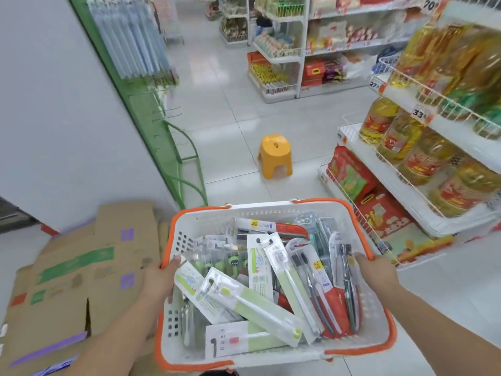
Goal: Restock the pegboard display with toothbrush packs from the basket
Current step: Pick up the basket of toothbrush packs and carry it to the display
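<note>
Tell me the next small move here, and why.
Probably set the basket down by the green rack. Both hands grip its sides, so neither is free to lift a pack, and bare hooks on the rack are waiting.

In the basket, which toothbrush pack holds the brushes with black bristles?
The clear pack with a red lower part, lying near the right hand in the basket. Its brushes have black heads; the green-and-white pack beside it shows a pale brush.
</note>
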